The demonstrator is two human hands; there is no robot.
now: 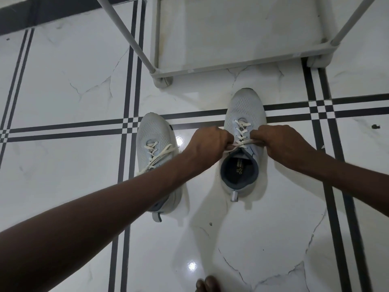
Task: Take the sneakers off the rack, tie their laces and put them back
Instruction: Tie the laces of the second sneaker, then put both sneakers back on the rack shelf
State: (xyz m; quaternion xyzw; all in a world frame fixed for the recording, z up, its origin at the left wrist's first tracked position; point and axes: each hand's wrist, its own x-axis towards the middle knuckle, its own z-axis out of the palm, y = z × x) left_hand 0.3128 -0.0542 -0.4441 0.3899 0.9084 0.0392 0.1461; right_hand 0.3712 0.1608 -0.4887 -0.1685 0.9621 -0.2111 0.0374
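- Sneakers, two, both off the rack, side by side on the floor (63,81), toes pointing away.
- Left sneaker (154,148): laces loose, not tied yet.
- Right sneaker (244,131): laces (242,142) pulled tight across, likely to start a knot.
- Left hand (205,144) and right hand (280,144): fingers closed, each pinching one lace end.
- Rack (231,66) beyond: one, bottom shelf bare, waiting for both.

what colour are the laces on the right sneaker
Cream-white laces, clearest in the head view.
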